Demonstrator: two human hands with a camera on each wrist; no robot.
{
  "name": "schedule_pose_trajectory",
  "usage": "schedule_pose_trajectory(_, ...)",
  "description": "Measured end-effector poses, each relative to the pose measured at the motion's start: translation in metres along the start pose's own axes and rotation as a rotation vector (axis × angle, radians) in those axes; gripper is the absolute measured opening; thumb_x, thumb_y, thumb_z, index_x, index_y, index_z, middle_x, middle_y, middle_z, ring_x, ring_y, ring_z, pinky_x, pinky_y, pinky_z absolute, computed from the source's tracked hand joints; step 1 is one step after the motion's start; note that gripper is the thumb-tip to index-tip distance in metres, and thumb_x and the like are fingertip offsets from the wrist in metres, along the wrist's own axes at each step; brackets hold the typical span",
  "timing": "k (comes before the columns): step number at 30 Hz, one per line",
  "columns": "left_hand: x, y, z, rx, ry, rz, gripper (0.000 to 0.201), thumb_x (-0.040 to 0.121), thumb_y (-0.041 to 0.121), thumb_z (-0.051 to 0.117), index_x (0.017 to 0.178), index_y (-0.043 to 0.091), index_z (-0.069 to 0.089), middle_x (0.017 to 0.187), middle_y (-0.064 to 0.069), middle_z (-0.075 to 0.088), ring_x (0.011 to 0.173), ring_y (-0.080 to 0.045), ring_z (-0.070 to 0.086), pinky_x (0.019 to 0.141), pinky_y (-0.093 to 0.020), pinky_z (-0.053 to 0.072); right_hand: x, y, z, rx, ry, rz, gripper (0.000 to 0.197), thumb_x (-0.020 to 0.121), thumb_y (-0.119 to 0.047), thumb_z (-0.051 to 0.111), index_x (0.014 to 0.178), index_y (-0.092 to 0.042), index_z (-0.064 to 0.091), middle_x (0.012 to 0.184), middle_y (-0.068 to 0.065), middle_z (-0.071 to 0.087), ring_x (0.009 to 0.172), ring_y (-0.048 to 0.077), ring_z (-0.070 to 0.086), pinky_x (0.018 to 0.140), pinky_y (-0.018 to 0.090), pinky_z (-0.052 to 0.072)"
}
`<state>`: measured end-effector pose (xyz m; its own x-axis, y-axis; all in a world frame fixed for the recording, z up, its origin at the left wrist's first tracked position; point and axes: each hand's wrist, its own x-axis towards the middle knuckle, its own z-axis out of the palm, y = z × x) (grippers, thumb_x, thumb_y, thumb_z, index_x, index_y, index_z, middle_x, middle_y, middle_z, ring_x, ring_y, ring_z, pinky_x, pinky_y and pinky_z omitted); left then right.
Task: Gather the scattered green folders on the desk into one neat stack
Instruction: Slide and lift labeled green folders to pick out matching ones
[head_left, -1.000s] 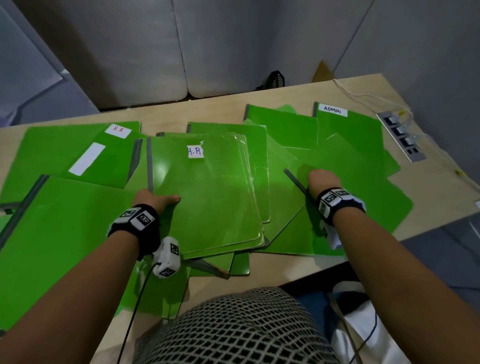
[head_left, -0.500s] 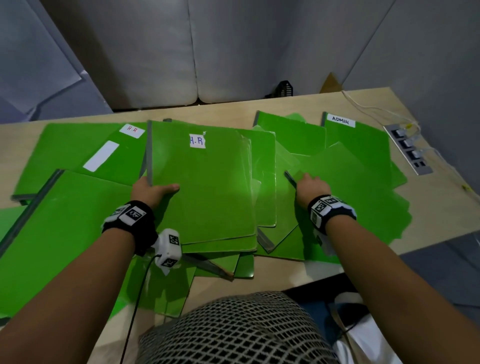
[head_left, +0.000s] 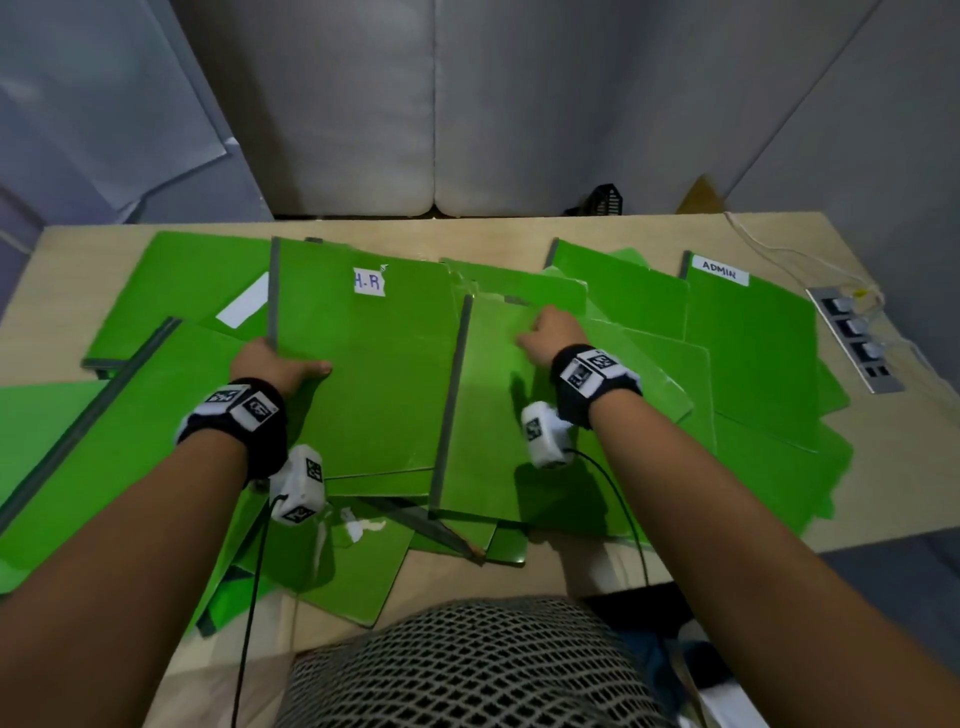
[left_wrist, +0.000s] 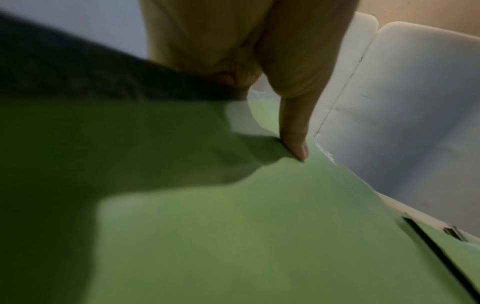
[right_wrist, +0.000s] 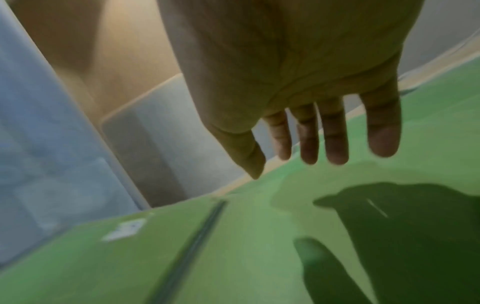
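L hand (head_left: 270, 364) grips the H.R folder (head_left: 363, 374) at its 9 o'clock spine, thumb on top, fingers hidden under. R hand (head_left: 550, 332), fingers spread straight, hovers above the grey-spine folder (head_left: 488, 426) at 3 o'clock; contact unclear, wrist views blurred. Other folders (head_left: 748, 343) partly buried across desk (head_left: 883, 467).

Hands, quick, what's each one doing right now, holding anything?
Left hand: grips the left edge of the H.R folder, thumb on top.
Right hand: open, fingers straight over the folder with the grey spine, holding nothing.
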<state>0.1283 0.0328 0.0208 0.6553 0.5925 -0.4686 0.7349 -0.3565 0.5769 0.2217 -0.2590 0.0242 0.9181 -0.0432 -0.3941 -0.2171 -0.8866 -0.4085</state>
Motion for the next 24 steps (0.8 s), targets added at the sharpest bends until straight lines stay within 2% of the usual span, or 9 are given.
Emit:
schedule_pose_trajectory(3, 0.003, -0.005, 0.003, 0.021, -0.003, -0.033, 0.085, 0.073, 0.034, 0.080, 0.137, -0.002, 0.038, 0.135, -0.023, 0.050, 0.122, -0.040, 0.051, 0.099, -0.049, 0.046, -0.004, 0.059, -0.011, -0.056, 0.054, 0.349, 0.093, 0.077, -0.047, 0.073, 0.145, -0.002, 0.028, 0.150, 0.020, 0.034, 0.136, 0.037, 0.035, 0.108, 0.043, 0.037)
schedule_pose_trajectory(6, 0.004, -0.009, 0.010, 0.044, 0.005, -0.065, 0.085, 0.074, 0.032, 0.080, 0.138, -0.005, 0.038, 0.136, -0.024, 0.050, 0.123, -0.040, 0.051, 0.098, -0.046, 0.047, -0.013, 0.099, -0.007, 0.038, -0.060, 0.568, 0.127, 0.060, -0.059, 0.080, 0.152, -0.005, 0.010, 0.157, 0.021, 0.018, 0.141, 0.040, 0.027, 0.112, 0.051, 0.032)
schedule_pose_trajectory(9, 0.002, -0.014, 0.017, 0.034, -0.011, -0.104, 0.087, 0.074, 0.032, 0.080, 0.139, -0.006, 0.037, 0.136, -0.024, 0.050, 0.122, -0.040, 0.052, 0.097, -0.047, 0.048, -0.019, 0.106, 0.003, 0.219, -0.069, 0.564, 0.125, 0.065, -0.038, 0.084, 0.151, -0.002, 0.001, 0.153, 0.024, 0.025, 0.136, 0.040, 0.036, 0.107, 0.047, 0.039)
schedule_pose_trajectory(11, 0.002, -0.018, 0.021, 0.020, -0.023, -0.128, 0.090, 0.072, 0.034, 0.081, 0.140, -0.005, 0.035, 0.136, -0.024, 0.051, 0.120, -0.040, 0.053, 0.096, -0.047, 0.049, -0.019, 0.101, 0.006, 0.259, -0.062, 0.540, 0.111, 0.071, -0.030, 0.082, 0.149, 0.003, 0.010, 0.146, 0.024, 0.039, 0.127, 0.038, 0.047, 0.099, 0.041, 0.047)
schedule_pose_trajectory(13, 0.002, -0.020, 0.022, 0.010, -0.025, -0.140, 0.093, 0.071, 0.036, 0.081, 0.141, -0.003, 0.034, 0.134, -0.023, 0.053, 0.118, -0.040, 0.055, 0.094, -0.048, 0.051, -0.014, 0.091, 0.008, 0.219, -0.104, 0.513, 0.098, 0.073, -0.038, 0.079, 0.145, 0.002, 0.026, 0.143, 0.023, 0.043, 0.125, 0.037, 0.049, 0.096, 0.041, 0.048)
schedule_pose_trajectory(16, 0.001, -0.019, 0.022, 0.002, -0.028, -0.140, 0.091, 0.072, 0.035, 0.081, 0.141, -0.002, 0.034, 0.135, -0.023, 0.052, 0.119, -0.039, 0.055, 0.095, -0.048, 0.050, -0.009, 0.075, 0.007, 0.062, -0.119, 0.519, 0.114, 0.071, -0.054, 0.075, 0.150, -0.002, 0.012, 0.157, 0.022, 0.011, 0.144, 0.040, 0.017, 0.114, 0.049, 0.027)
schedule_pose_trajectory(18, 0.001, -0.018, 0.022, 0.015, -0.023, -0.136, 0.091, 0.073, 0.035, 0.080, 0.142, -0.003, 0.034, 0.137, -0.023, 0.050, 0.121, -0.039, 0.053, 0.096, -0.049, 0.049, -0.004, 0.067, 0.013, 0.070, -0.102, 0.518, 0.117, 0.073, -0.047, 0.076, 0.150, 0.000, 0.002, 0.158, 0.022, 0.007, 0.145, 0.039, 0.014, 0.116, 0.049, 0.024)
schedule_pose_trajectory(22, 0.004, -0.020, 0.024, 0.024, -0.027, -0.124, 0.091, 0.074, 0.034, 0.079, 0.142, -0.003, 0.031, 0.140, -0.023, 0.047, 0.126, -0.039, 0.049, 0.099, -0.049, 0.047, 0.005, 0.053, 0.032, 0.307, 0.019, 0.536, 0.106, 0.070, -0.019, 0.084, 0.148, 0.002, 0.015, 0.145, 0.024, 0.039, 0.129, 0.040, 0.044, 0.104, 0.046, 0.043)
schedule_pose_trajectory(24, 0.005, -0.018, 0.025, 0.027, -0.032, -0.128, 0.093, 0.073, 0.035, 0.080, 0.143, -0.001, 0.031, 0.141, -0.021, 0.046, 0.127, -0.038, 0.048, 0.101, -0.049, 0.046, 0.005, 0.046, 0.031, 0.245, 0.076, 0.551, 0.094, 0.069, -0.027, 0.084, 0.141, 0.000, 0.030, 0.142, 0.020, 0.041, 0.127, 0.038, 0.044, 0.103, 0.046, 0.043)
